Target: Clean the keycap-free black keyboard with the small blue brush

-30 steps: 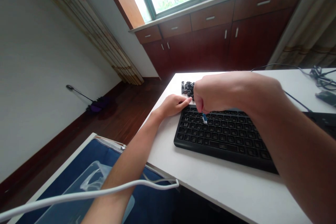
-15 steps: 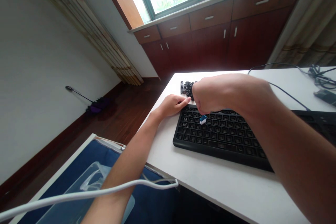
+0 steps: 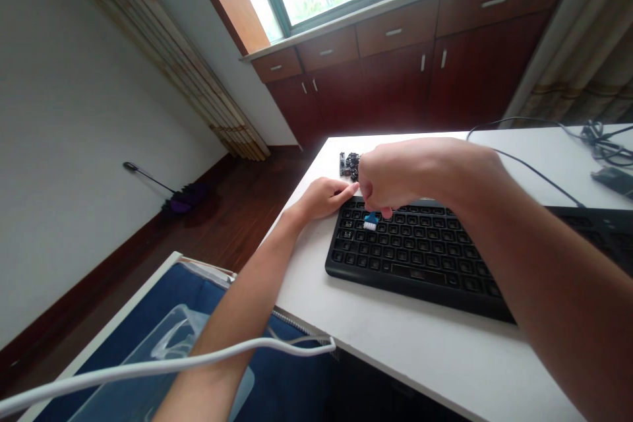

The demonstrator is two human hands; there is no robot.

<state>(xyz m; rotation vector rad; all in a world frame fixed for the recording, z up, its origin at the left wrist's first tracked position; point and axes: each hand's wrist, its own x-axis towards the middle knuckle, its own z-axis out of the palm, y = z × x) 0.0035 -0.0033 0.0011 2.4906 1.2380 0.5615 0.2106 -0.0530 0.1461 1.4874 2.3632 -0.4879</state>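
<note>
A black keyboard [image 3: 418, 257] with its keycaps off lies on the white table, its switch sockets bare. In my right hand [image 3: 390, 178] is a small brush [image 3: 370, 221] with a blue head and white bristles. Its bristles point down onto the upper left keys area, and my closed fist hides the handle. My left hand [image 3: 324, 198] holds the keyboard at its upper left corner, thumb and forefinger close together; its other fingers are partly hidden. Just behind both hands sits a pile of loose black keycaps [image 3: 352, 165], partly covered by my right fist.
A black cable [image 3: 539, 178] runs from the keyboard to a coiled bundle [image 3: 601, 142] at the table's right. Below the table's left edge stands a blue-lined basket [image 3: 291, 376] with a white rail [image 3: 198, 362]. A purple duster [image 3: 185, 198] lies on the floor by the wall.
My right hand has shifted a little left, carrying the brush with it, and the bristles have turned more towards me. My left hand stays in place.
</note>
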